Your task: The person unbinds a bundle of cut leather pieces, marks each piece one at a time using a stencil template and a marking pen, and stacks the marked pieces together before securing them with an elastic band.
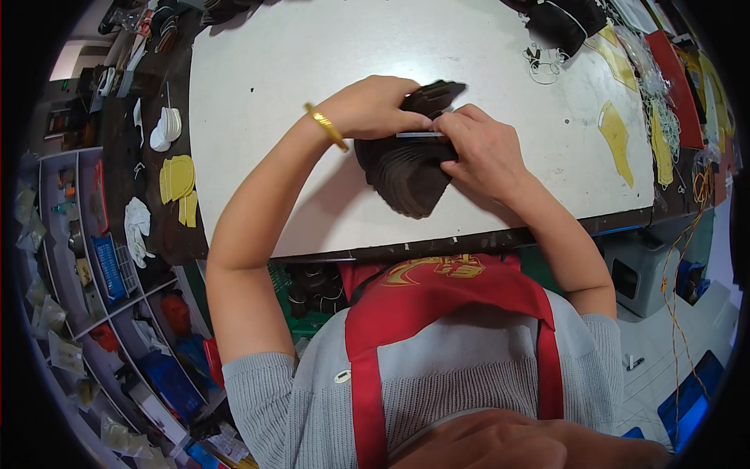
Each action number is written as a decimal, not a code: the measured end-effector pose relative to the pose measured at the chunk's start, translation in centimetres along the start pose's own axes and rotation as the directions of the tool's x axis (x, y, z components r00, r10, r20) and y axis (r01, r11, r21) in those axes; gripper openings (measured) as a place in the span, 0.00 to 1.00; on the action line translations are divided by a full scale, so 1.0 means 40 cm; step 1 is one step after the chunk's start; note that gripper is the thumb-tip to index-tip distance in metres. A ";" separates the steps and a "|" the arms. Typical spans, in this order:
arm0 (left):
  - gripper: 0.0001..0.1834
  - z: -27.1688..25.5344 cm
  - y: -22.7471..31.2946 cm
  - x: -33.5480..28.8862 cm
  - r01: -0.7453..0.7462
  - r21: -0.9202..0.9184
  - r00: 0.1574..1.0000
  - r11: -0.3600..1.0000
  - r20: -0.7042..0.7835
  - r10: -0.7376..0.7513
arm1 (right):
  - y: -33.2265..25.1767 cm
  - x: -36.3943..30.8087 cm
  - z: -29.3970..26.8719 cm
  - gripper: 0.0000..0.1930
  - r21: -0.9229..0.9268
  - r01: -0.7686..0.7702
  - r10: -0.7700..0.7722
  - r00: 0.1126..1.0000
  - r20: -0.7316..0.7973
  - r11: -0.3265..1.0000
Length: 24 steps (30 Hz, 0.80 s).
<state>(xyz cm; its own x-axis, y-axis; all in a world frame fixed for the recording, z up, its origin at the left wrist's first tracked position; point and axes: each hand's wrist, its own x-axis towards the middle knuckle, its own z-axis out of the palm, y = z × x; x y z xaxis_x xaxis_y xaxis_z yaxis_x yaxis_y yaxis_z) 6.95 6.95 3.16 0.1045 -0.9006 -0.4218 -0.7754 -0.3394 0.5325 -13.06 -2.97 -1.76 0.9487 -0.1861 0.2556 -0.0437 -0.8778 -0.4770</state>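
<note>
A thick stack of dark brown, thin cut pieces (405, 178) stands fanned over the white tabletop, in front of my body. Its material looks like leather or cloth; I cannot tell which. My left hand (378, 108), with a gold bracelet at the wrist, closes round the upper left of the stack. From the right, my right hand (486, 150) grips the stack's middle, thumb and fingers bent against it. Between the two hands a narrow whitish strip (420, 134) lies across the pieces. Some fingertips are hidden behind the stack.
Yellow templates (617, 142) lie at the table's right, near tangled pale cord (660, 102). Another dark bundle (564, 25) sits at the back right, with loose string (544, 66) beside it. More yellow pieces (178, 178) and a white cloth (137, 228) are at the left.
</note>
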 end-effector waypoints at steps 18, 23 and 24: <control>0.37 0.062 -0.246 0.102 0.017 -0.491 0.428 0.871 -0.783 -0.450 | 0.062 -0.038 -0.099 0.19 0.129 0.001 -0.017 0.992 0.125 0.992; 0.41 0.140 -0.188 -0.034 0.368 0.027 0.141 0.929 -0.990 -0.027 | 0.085 -0.009 -0.073 0.15 0.023 0.313 -0.299 0.925 -0.234 0.949; 0.41 0.153 -0.154 -0.069 0.361 0.033 0.154 0.932 -0.988 -0.024 | 0.079 0.001 -0.069 0.13 -0.046 0.398 -0.387 0.848 -0.362 0.916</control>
<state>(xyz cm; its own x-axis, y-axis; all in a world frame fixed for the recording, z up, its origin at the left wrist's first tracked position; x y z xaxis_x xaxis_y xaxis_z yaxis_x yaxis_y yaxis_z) 7.63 13.20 -3.43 0.6499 -0.3985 0.6472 -0.7059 -0.6322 0.3195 -14.04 -6.98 -0.93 0.7080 0.0220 0.7058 0.3233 -0.8987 -0.2963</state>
